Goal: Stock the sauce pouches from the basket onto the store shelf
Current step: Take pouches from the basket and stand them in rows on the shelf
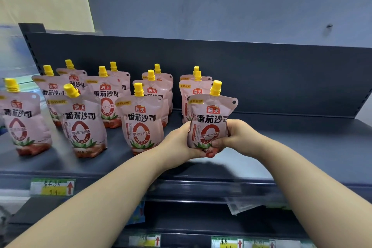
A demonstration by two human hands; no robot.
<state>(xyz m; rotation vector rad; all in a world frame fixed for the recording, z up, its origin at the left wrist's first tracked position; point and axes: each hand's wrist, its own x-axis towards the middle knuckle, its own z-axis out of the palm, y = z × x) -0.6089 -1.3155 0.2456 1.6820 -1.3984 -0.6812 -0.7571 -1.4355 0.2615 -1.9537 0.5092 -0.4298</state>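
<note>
Left hand: your left hand point(182, 143) wraps the lower left side of the pouch, fingers curled round its base, grip clenched on it
Right hand: your right hand point(231, 135) clasps the lower right side of the same pouch, thumb across the front near the bottom, grip clenched on it too
Held pouch: the pouch in your hands point(209, 121) stands upright with its printed face toward you, its yellow cap point(215, 87) at the top and a small round hole in its upper right corner; its bottom sits at or just above the shelf, and you cannot tell whether it touches
Shelf: the dark shelf point(291, 147) carries all the pouches; its right part is bare, and a dark back panel point(261, 78) rises behind it
Row behind: two pouches point(196, 94) stand one behind the other directly behind the one you hold, partly hidden by it
Middle column: the nearest middle pouch point(141, 125) stands just left of your left hand, with two more lined up behind it
Left columns: the front left pouch point(82, 125) leans slightly, cap tilted left, with others behind it; the far left pouch point(24, 123) stands near the shelf's end
Price tag: a green and yellow tag point(52, 186) with a red arrow sits on the shelf's front edge, below the left pouches
Lower shelf: more tags point(227, 242) show along a lower edge; their print is too blurred to read
</note>
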